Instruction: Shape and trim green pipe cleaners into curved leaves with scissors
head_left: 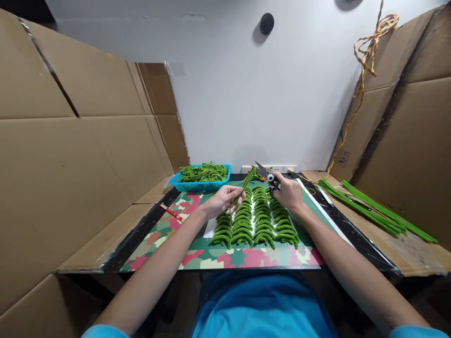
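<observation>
My left hand (pixel 227 199) is closed on a small bundle of green pipe cleaners (pixel 249 177), which points up and to the right. In my right hand (pixel 288 191) is a pair of scissors (pixel 270 178) with black handles. Their blades are apart and angle up to the left, near the top of the bundle but not visibly touching it. Beneath both hands, bent green pipe-cleaner pieces (pixel 242 225) lie in several columns on a white sheet (pixel 209 229).
A blue basket (pixel 197 186) heaped with curled green pieces stands at the back left. Long green pipe cleaners (pixel 380 211) lie on cardboard at right. A red-and-white strip (pixel 171 212) rests on the patterned mat (pixel 155 239). Cardboard walls (pixel 105 155) flank the table; a yellow cord (pixel 359 89) hangs at right.
</observation>
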### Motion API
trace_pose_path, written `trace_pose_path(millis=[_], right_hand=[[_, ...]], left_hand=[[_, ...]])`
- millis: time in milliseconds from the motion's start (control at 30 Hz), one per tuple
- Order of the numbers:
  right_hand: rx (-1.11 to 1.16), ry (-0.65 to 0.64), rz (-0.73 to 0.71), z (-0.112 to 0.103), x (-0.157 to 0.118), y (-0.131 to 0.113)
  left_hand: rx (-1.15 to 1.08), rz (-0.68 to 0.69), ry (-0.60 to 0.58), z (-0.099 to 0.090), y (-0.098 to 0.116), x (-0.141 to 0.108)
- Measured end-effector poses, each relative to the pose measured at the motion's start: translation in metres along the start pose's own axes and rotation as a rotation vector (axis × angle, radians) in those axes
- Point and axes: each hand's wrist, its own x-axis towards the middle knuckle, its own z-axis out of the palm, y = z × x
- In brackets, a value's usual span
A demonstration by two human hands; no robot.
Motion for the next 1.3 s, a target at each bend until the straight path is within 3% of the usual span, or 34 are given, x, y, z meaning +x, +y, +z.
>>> trace_pose_path(millis=[533, 1300], right_hand=[[-0.072, -0.086, -0.039, -0.0010, -0.0015, -0.0029], [-0.021, -0.023, -0.024, 0.0028, -0.0018, 0.0014]], left_hand=[[-0.032, -0.005, 0.018, -0.0020, -0.0005, -0.0004], [-0.068, -0.012, 0.040, 0.0012, 0.0026, -0.0031]])
